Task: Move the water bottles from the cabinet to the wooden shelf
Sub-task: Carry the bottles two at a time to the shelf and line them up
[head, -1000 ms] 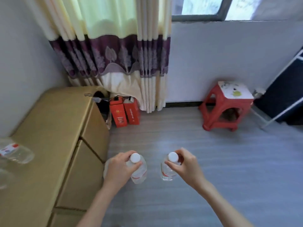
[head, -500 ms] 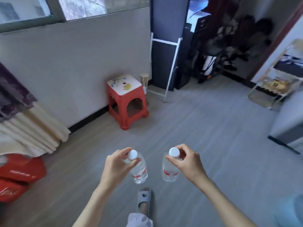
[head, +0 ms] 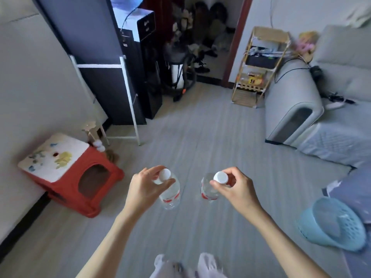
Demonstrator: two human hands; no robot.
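The left hand grips one water bottle by its neck; the right hand pinches the other bottle below its cap. Both hang over the floor, well short of the wooden shelf.

clear water bottles with white caps and red labels, red stool at nine o'clock, perforated pale blue basket at four o'clock, grey floor

bottle labels: unreadable | feet: blurred, perhaps slippered, edge-cut
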